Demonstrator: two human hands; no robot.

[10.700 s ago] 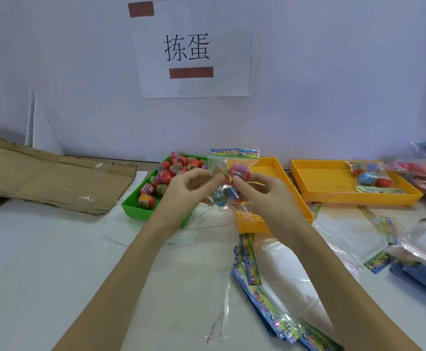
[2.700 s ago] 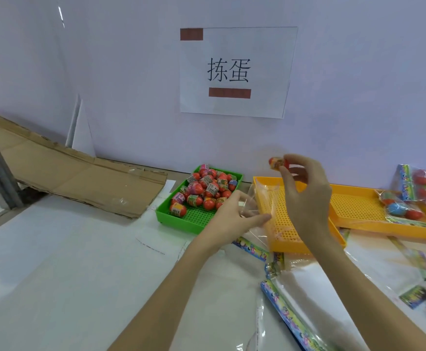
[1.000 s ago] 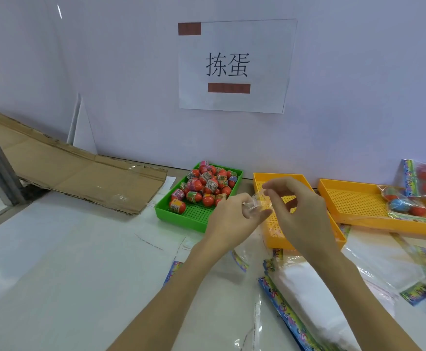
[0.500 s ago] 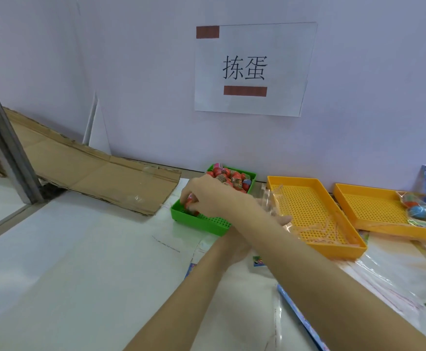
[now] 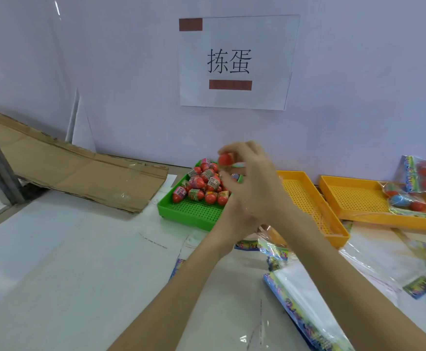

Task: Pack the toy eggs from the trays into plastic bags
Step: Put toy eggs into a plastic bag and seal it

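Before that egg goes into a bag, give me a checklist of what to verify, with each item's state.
1. Egg in grip: the right hand pinches a red toy egg at its fingertips, above the green tray. Ok.
2. Bag held: the left hand lies mostly behind the right; a plastic bag hangs below it. Cannot tell.
3. Bag mouth open: hidden behind the hands. Cannot tell.
4. Egg supply: the green tray holds many eggs. Ok.
5. Drop spot for the filled bag: the far yellow tray has bare floor beside a packed bag. Ok.
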